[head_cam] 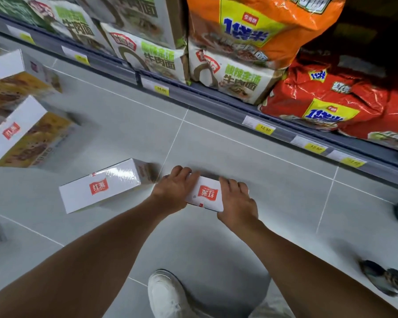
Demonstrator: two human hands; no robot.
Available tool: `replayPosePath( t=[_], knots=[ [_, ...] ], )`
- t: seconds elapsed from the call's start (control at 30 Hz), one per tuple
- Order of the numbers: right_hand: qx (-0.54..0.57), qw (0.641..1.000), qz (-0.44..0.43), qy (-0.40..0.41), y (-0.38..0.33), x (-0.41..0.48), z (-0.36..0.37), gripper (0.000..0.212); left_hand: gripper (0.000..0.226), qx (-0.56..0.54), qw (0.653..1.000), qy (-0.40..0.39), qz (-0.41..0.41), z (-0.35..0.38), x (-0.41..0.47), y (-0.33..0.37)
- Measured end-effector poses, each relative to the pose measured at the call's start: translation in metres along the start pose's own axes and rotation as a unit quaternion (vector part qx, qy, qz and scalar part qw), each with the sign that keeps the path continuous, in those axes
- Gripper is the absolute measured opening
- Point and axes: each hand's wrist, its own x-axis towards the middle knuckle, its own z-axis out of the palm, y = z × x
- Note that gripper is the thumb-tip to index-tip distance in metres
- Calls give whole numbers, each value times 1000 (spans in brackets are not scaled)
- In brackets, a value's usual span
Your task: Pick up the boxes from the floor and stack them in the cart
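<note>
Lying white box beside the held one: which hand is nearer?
Left: the left hand grips the held box beside the lying box; right hand grips its far end.

Box (206,195) ends beneath left hand (174,191) and right hand (236,203).

Pale grey floor tiles (239,157) with thin light grout lines spread beneath the left hand (175,191) and right hand (236,200). Beyond them runs a low grey shelf edge (216,97) carrying yellow price tags (161,90), with noodle packs (230,76) stacked above.
</note>
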Motion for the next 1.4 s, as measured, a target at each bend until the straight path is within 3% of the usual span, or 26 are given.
replayPosePath(
  t=[0.23,0.67,1.1,1.4],
  knots=[
    [10,1000,-18,-6,-6,-18,-47,94,91,-27,999,-17,-10,-52,-24,3],
    [1,997,-71,15,-47,-111,-244,101,97,33,999,2,-23,-270,-126,26],
    [-33,986,-147,67,-104,-322,-519,97,97,87,993,78,-15,-561,-324,85],
    [-89,973,-193,88,-131,-485,-656,110,96,72,989,130,-22,-685,-458,140]
  ],
)
